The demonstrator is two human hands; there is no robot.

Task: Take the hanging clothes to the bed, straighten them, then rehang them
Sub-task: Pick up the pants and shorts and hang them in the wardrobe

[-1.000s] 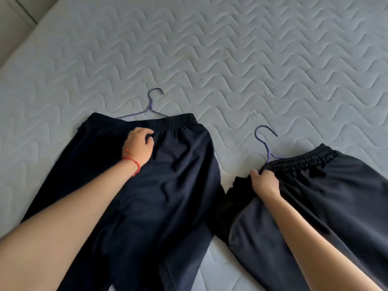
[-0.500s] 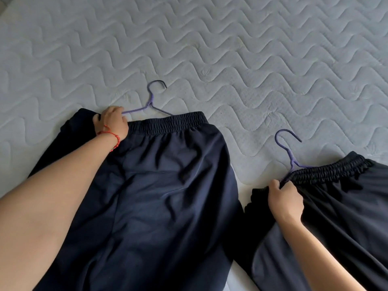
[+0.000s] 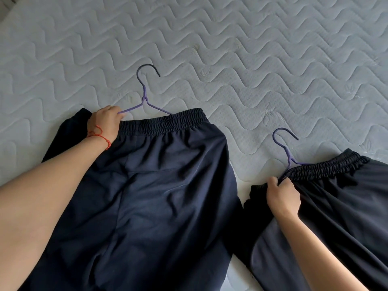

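Note:
Two dark navy trousers lie flat on the bed. The left pair (image 3: 159, 196) has an elastic waistband and a purple wire hanger (image 3: 144, 95) whose hook sticks out above it. My left hand (image 3: 106, 122), with a red string bracelet, grips the left end of that waistband where the hanger's arm enters. The right pair (image 3: 346, 206) lies lower right, with a second purple hanger (image 3: 286, 148) poking out of its waistband. My right hand (image 3: 282, 195) pinches the left end of this waistband.
The bed (image 3: 252, 59) is a pale grey quilted mattress with a wavy stitch pattern, stretching far and right. A strip of it shows between the two pairs. The mattress edge and some floor show at the top left corner.
My left hand slid from the middle of the left pair's waistband to its left end by the hanger arm. The right hand keeps its grip on the right pair's waistband.

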